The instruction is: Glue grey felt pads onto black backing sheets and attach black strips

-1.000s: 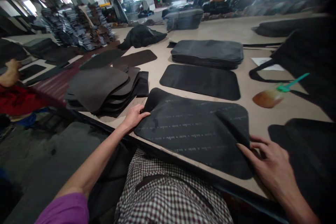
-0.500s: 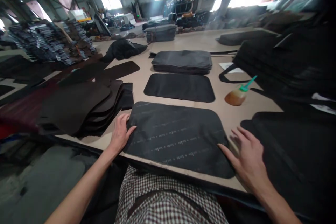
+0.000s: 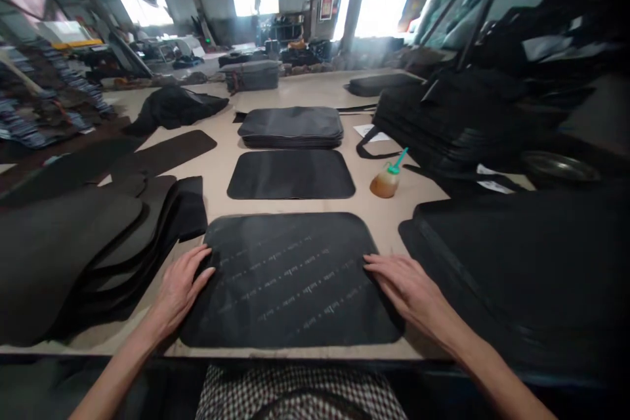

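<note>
One dark panel (image 3: 290,285) lies printed face up, flat on the table (image 3: 381,223), near its front edge and between your hands. Your left hand (image 3: 181,282) touches the left edge, thumb apart from the fingers. Your right hand (image 3: 403,282) lays its extended fingers, close together, over the right edge; whether anything grips from beneath cannot be told from this view.

Treat the panel as light, thin and pliable: expect it to bend and sag if held at one side only. The surface appears smooth and may slide on the table. Breakage is unlikely; creasing is the likelier damage. Take hold at the middle of both short sides, thumbs above and fingers below, and keep equal tension (the rounded corners offer less to hold). Note the second panel (image 3: 290,174) just beyond it, and the squeeze bottle (image 3: 384,184) of amber liquid near its far right corner.
</note>
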The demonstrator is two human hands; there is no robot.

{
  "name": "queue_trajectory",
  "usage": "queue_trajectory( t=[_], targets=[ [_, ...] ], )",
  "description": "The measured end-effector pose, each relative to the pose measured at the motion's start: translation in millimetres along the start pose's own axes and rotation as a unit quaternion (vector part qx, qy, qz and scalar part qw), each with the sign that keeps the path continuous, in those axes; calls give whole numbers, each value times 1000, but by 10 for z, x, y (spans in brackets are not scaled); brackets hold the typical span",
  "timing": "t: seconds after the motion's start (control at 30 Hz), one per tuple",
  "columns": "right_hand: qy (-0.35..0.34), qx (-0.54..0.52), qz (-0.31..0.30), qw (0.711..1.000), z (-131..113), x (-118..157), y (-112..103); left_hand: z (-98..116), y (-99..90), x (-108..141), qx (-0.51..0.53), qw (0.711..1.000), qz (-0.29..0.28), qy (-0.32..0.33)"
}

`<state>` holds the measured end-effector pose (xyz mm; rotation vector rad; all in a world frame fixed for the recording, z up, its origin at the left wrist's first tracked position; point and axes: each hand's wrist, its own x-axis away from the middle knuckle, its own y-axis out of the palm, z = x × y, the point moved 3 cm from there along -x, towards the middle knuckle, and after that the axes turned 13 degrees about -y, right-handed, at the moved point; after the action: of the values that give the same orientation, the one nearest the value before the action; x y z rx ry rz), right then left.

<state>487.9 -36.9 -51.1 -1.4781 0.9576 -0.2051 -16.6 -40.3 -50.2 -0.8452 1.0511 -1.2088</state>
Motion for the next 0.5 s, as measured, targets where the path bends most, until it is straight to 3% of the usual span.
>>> queue_trajectory(
  t=[0.13, 0.3, 0.5],
  targets=[
    [13, 18, -1, 1000, -59, -204, 4, -28, -20, -207, -3, 999, 10, 31],
    [-7, 31, 5, 999, -122, -314, 257, -12, -65, -649, 2, 999, 13, 41],
    [-10, 40, 22, 999, -102, -278, 420, 3, -27, -1252, 58, 997, -58, 16]
  ],
)
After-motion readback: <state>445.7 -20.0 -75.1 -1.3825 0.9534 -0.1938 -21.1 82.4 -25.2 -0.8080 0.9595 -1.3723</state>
